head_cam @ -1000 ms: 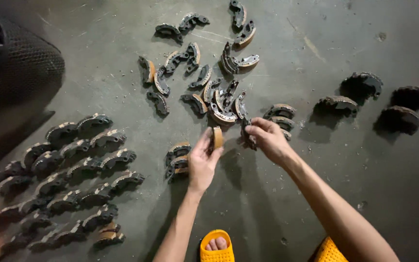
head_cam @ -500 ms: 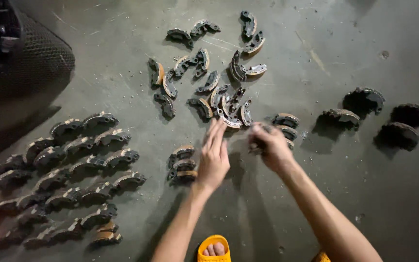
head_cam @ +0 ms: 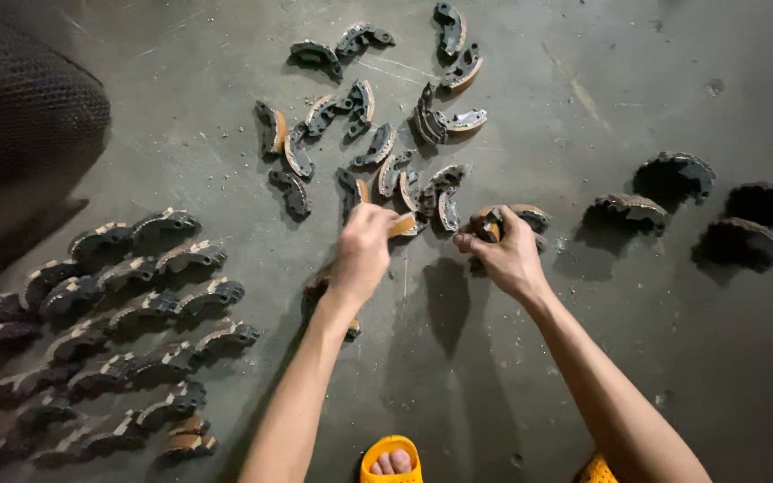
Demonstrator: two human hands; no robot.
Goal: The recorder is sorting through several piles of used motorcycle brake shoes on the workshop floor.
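Observation:
My left hand (head_cam: 364, 253) is raised over the concrete floor, fingers closed on a small curved brake shoe (head_cam: 402, 224) with a tan lining. My right hand (head_cam: 503, 253) sits just to its right, fingers pinched on another curved shoe (head_cam: 487, 223) beside a short stack (head_cam: 530, 215). A loose scatter of dark curved shoes (head_cam: 378, 143) lies directly beyond both hands. A few stacked shoes (head_cam: 318, 288) are partly hidden under my left wrist.
Neat rows of stacked shoes (head_cam: 127, 313) fill the left side. Larger dark clumps of shoes (head_cam: 673, 174) lie at the right. A black mesh object (head_cam: 33, 107) sits top left. My foot in a yellow sandal (head_cam: 391, 458) shows at the bottom edge.
My left hand rose from the small stack and now grips a tan-lined shoe nearer the scatter. My right hand stayed by the short stack, still pinching a shoe.

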